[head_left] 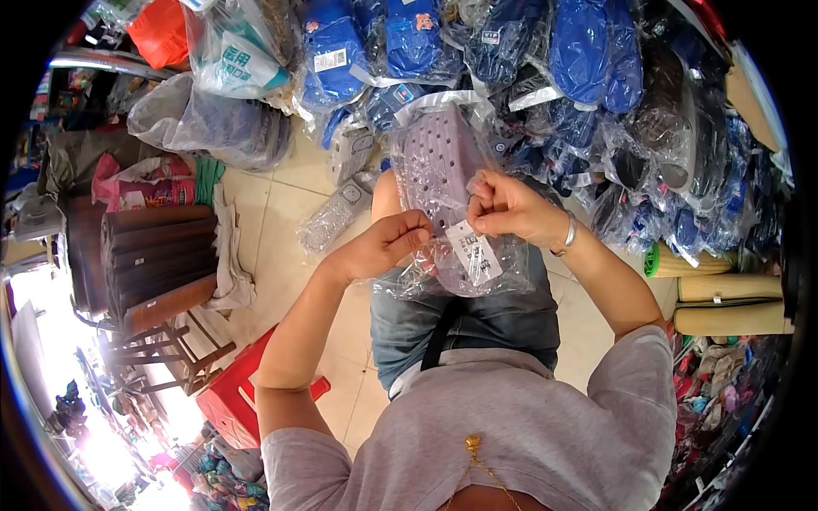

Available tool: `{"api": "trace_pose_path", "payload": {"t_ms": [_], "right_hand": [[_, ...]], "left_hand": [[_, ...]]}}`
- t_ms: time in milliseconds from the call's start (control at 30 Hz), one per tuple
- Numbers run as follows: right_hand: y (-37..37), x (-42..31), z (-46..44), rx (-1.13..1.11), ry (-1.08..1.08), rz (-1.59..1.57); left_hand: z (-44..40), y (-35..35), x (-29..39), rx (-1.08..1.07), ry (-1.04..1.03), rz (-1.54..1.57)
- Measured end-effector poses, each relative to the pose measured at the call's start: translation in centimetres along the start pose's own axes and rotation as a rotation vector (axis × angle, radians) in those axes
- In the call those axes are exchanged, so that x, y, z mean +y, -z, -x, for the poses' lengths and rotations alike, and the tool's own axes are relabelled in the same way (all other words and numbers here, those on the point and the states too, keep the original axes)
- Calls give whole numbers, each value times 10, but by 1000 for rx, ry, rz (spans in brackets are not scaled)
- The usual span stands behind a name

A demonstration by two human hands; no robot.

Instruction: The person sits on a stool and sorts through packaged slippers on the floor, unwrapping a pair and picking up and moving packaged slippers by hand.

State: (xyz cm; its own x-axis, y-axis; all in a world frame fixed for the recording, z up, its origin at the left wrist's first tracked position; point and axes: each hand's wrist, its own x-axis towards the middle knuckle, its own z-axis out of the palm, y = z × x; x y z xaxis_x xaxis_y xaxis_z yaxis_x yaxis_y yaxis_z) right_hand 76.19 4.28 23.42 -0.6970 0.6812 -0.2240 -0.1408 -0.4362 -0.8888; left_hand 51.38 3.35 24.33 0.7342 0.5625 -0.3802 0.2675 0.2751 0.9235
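Note:
A pale purple slipper [431,162] with rows of holes lies over my lap inside a clear plastic bag [509,279]. A white paper tag [474,258] with dark printed characters hangs over the lower part of the slipper. My left hand [388,244] is closed, with thumb and fingers pinching the left side of the bag. On the other side, my right hand [514,207] is closed in a pinch at the bag, right by the tag's top edge. Whether its fingertips also hold the tag itself is hidden.
Bagged blue slippers [331,55] pile up ahead and to the right. Bagged grey slippers [334,217] lie on the tiled floor [285,200]. Rolled brown mats [162,255] and a red plastic stool [234,400] stand at left; beige rolls [728,319] lie at right.

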Motion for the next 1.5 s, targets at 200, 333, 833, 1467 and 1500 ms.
{"api": "trace_pose_path", "payload": {"t_ms": [200, 333, 833, 1467, 1500], "right_hand": [[8, -2, 13, 95, 2, -116], [4, -1, 38, 285, 35, -60], [-19, 63, 46, 635, 409, -7], [-29, 108, 44, 1036, 388, 849], [-27, 108, 47, 1052, 292, 866]], "left_hand": [[0, 4, 1, -38, -43, 131], [-1, 7, -4, -23, -48, 125], [-26, 20, -13, 152, -111, -360], [-19, -3, -58, 888, -507, -1146], [-15, -6, -55, 958, -517, -1183]]}}
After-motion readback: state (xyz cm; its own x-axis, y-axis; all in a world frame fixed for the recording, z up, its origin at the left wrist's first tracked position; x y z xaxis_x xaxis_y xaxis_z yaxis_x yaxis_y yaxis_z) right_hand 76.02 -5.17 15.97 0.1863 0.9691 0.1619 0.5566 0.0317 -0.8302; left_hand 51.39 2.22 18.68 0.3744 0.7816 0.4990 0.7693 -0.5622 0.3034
